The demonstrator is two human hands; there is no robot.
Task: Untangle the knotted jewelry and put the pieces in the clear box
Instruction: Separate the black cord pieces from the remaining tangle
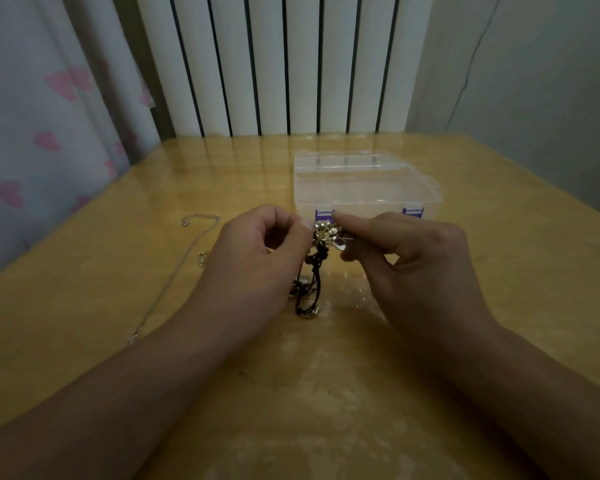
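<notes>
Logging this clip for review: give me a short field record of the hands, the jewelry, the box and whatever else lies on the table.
left hand: left hand pinches the knotted jewelry at its gold cluster
right hand: right hand pinches the same cluster from the other side
jewelry: lifted; black cords hang down toward the table
clear box: behind the hands, lid looks closed, purple latches at the front
loose piece: thin silver chain lies on the table, left of the hands
task state: no piece visibly in the box
</notes>
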